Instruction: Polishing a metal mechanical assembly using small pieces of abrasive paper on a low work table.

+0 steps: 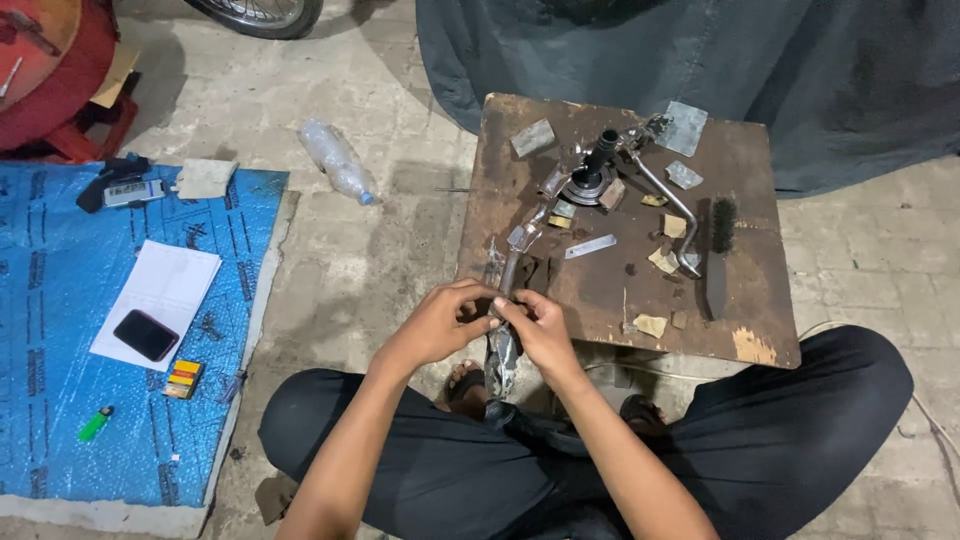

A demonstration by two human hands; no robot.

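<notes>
A long metal lever (523,238), wrapped partly in clear plastic, runs from the low wooden board (740,160) down toward my lap. My left hand (440,322) and my right hand (540,325) both close on its lower end at the board's near edge, fingertips meeting over the shaft. The lever's far end joins a round metal hub with a black stub (598,165) standing on the board. A second curved chrome lever (668,205) lies to the right of the hub.
A black wire brush (720,250), metal plates and paper scraps lie on the board. A clear plastic bottle (338,160) lies on the concrete. On the blue mat (60,400) at left: a phone (146,335) on paper, a green lighter (96,424), a small box. Dark cloth behind.
</notes>
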